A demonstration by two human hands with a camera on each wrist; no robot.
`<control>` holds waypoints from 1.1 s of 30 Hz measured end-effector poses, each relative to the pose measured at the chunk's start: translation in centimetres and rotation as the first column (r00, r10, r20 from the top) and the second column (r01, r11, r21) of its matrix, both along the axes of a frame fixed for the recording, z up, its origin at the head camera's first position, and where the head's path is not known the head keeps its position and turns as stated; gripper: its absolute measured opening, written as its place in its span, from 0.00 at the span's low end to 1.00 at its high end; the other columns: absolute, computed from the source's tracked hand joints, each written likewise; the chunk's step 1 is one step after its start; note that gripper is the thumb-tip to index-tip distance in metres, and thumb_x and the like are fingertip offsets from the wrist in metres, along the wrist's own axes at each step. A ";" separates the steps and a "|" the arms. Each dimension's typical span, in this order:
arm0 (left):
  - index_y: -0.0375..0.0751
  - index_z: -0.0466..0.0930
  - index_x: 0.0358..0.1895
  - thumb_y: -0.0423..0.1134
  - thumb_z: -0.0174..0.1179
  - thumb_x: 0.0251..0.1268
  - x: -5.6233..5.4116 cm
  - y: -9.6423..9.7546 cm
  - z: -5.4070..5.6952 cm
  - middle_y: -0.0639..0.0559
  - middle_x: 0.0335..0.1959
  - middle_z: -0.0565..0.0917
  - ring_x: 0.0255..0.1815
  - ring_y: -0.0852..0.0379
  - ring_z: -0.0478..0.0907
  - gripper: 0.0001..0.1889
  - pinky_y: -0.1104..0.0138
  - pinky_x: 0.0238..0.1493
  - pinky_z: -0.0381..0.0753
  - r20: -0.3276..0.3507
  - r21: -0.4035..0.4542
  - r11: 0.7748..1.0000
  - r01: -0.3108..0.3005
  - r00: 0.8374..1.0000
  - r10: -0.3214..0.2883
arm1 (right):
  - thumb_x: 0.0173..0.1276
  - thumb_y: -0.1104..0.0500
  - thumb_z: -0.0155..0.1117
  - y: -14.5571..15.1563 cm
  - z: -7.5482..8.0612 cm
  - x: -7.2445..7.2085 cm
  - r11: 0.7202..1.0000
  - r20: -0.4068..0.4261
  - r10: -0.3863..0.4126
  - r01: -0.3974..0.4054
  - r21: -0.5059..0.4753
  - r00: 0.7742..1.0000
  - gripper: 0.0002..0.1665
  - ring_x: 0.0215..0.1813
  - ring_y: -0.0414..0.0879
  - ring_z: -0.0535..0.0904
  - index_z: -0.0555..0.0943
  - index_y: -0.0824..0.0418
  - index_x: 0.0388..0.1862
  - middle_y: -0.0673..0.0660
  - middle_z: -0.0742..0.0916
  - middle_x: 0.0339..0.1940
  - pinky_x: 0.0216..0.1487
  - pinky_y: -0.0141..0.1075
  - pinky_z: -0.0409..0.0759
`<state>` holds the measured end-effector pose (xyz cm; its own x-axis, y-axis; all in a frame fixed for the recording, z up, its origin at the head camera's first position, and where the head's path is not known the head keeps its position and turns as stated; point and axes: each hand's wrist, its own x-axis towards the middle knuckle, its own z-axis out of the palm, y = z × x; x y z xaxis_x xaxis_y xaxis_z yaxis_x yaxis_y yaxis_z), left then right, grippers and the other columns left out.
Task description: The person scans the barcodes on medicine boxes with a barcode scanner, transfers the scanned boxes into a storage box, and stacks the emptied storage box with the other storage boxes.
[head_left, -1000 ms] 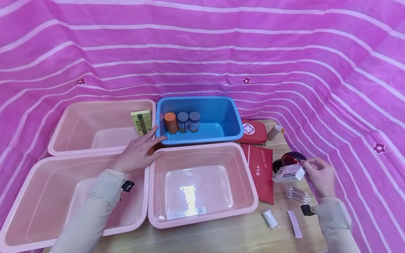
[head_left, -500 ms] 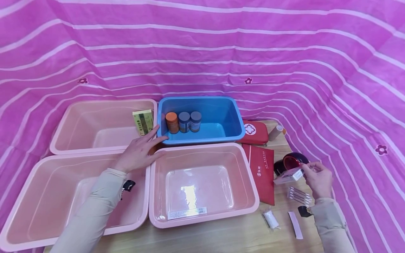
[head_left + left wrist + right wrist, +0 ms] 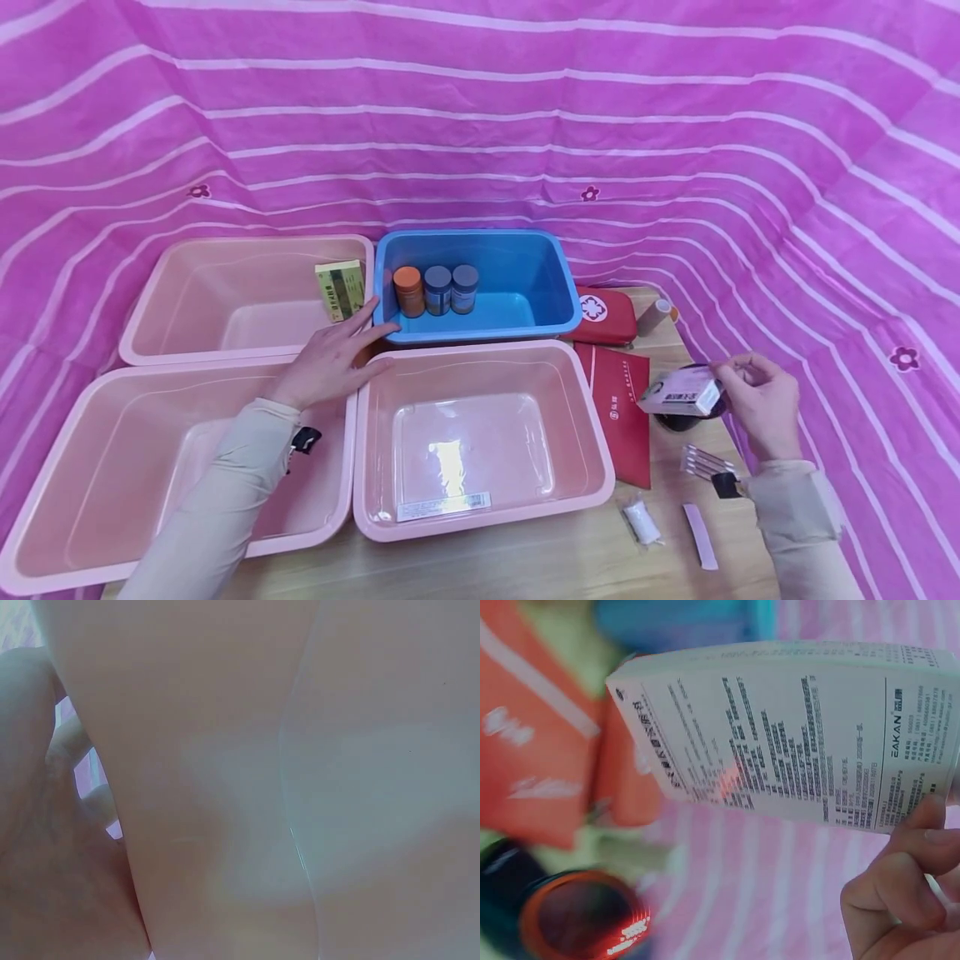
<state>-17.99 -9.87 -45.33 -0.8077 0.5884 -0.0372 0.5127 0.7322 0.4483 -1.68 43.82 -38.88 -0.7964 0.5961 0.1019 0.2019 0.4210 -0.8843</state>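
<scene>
My right hand point(image 3: 761, 404) pinches a small white medicine box point(image 3: 677, 393) by its right end, tilted in the air. Its printed broad face, with dense lines of text, fills much of the right wrist view. Behind it stands a black device with a red-lit round window point(image 3: 581, 915), mostly covered by the box in the head view. My left hand point(image 3: 322, 367) lies with fingers spread across the rims where the bins meet. Its fingertips reach the rim of the blue bin point(image 3: 480, 337). Mainly a pink bin wall point(image 3: 225, 787) shows in the left wrist view.
Orange-capped point(image 3: 408, 292) and grey-capped bottles point(image 3: 464, 289) stand in the blue bin. A yellow-green box point(image 3: 340, 289) leans in the back left pink bin point(image 3: 247, 242). A red pouch point(image 3: 611, 315), red folder point(image 3: 626, 417), swabs point(image 3: 705, 461), white roll point(image 3: 641, 522) and pale strip point(image 3: 700, 536) lie at right.
The medicine box dipped and tilted over the black device, then rose with my right hand and now covers most of the device. My left hand stays in place.
</scene>
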 end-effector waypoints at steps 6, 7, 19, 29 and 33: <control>0.56 0.65 0.79 0.58 0.58 0.74 0.1 -0.1 0.0 0.43 0.86 0.46 0.80 0.30 0.56 0.33 0.34 0.75 0.60 -0.015 0.016 1.000 0.002 1.000 -0.002 | 0.68 0.68 0.69 -3.9 4.9 -2.2 0.963 -0.066 0.228 -0.215 0.161 0.971 0.06 0.16 0.34 0.73 0.83 0.59 0.33 0.42 0.81 0.15 0.16 0.27 0.71; 0.56 0.66 0.79 0.58 0.58 0.74 0.1 -0.1 -0.1 0.43 0.86 0.46 0.80 0.30 0.57 0.33 0.34 0.74 0.61 -0.018 0.016 1.000 0.005 1.000 -0.004 | 0.68 0.67 0.69 -4.7 5.6 -2.7 0.946 -0.078 0.277 -0.258 0.194 0.958 0.04 0.17 0.34 0.73 0.83 0.61 0.34 0.42 0.81 0.16 0.16 0.27 0.71; 0.56 0.67 0.78 0.57 0.60 0.73 0.2 0.1 0.2 0.43 0.86 0.47 0.81 0.32 0.57 0.33 0.34 0.74 0.62 -0.027 0.020 1.000 -0.003 1.000 0.004 | 0.70 0.57 0.72 -15.7 10.1 -11.1 0.534 0.080 0.727 -0.634 0.559 0.682 0.10 0.28 0.41 0.83 0.82 0.60 0.45 0.54 0.89 0.30 0.30 0.27 0.81; 0.52 0.69 0.76 0.54 0.62 0.72 0.2 0.0 0.1 0.36 0.84 0.53 0.78 0.30 0.61 0.32 0.35 0.73 0.65 -0.093 0.043 0.999 0.023 0.995 -0.019 | 0.76 0.53 0.65 -27.6 10.3 -19.6 0.255 0.248 0.851 -0.778 0.574 0.462 0.17 0.49 0.48 0.89 0.80 0.62 0.55 0.59 0.91 0.48 0.49 0.39 0.89; 0.53 0.70 0.76 0.54 0.61 0.73 0.2 -0.2 0.0 0.31 0.81 0.57 0.78 0.28 0.61 0.31 0.35 0.73 0.64 -0.100 0.038 0.999 0.021 0.995 -0.017 | 0.78 0.52 0.62 -32.3 9.3 -22.1 0.134 0.348 0.846 -0.792 0.596 0.405 0.17 0.51 0.46 0.88 0.80 0.62 0.55 0.56 0.90 0.49 0.54 0.37 0.86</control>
